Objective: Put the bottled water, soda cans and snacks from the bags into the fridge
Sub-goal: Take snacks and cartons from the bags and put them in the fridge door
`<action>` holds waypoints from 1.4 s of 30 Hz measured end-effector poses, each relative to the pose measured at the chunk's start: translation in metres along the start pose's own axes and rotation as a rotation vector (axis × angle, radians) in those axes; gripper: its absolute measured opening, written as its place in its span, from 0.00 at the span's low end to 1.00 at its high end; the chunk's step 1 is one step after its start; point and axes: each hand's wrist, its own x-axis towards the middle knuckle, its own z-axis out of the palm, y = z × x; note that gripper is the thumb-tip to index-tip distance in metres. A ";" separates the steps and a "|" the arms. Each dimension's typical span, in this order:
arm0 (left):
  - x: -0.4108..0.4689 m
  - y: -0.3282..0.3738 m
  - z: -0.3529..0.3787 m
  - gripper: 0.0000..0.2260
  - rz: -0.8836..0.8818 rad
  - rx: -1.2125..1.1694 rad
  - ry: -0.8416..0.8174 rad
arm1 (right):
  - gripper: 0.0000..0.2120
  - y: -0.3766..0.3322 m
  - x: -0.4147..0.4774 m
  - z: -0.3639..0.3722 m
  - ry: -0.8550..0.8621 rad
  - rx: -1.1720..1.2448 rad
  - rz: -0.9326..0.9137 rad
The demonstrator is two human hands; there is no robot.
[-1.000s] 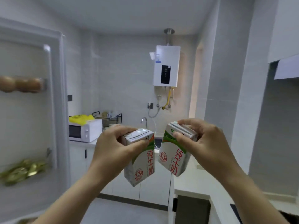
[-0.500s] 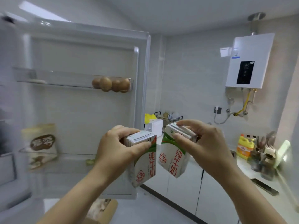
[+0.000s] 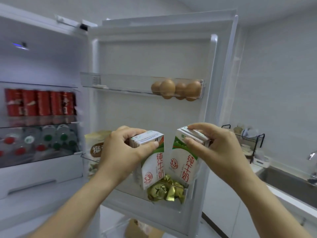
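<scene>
The left milk carton point(image 3: 152, 164) is held in the left grip point(image 3: 123, 152) and the right milk carton point(image 3: 184, 162) in the right grip point(image 3: 217, 152). Each is pinched by its top, just above the lower door shelf point(image 3: 133, 197).

Probably best if they're lowered one at a time, kept upright, and slotted beside the gold-wrapped snacks point(image 3: 164, 189) rather than on them.

Part of that shelf is hidden by the left arm, so free room can't be judged. Further back, the red soda cans point(image 3: 39, 103) and water bottles point(image 3: 42, 141) are blurred, and their labels can't be read.
</scene>
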 end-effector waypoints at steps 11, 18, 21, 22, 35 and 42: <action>0.072 -0.063 -0.047 0.09 0.006 0.082 0.031 | 0.15 -0.002 0.053 0.097 -0.001 0.020 -0.008; 0.106 -0.125 -0.058 0.08 -0.031 0.136 -0.042 | 0.13 0.007 0.059 0.165 -0.012 0.049 0.153; 0.111 -0.148 -0.054 0.08 -0.029 0.167 -0.054 | 0.13 0.017 0.056 0.186 0.037 0.046 0.205; 0.110 -0.155 -0.051 0.08 -0.034 0.173 -0.060 | 0.13 0.021 0.053 0.193 0.055 0.042 0.224; 0.094 -0.201 -0.022 0.10 -0.060 0.262 0.040 | 0.14 0.037 0.032 0.212 0.084 0.009 0.282; 0.093 -0.207 -0.024 0.14 -0.072 0.386 0.051 | 0.15 0.035 0.030 0.213 0.039 -0.019 0.271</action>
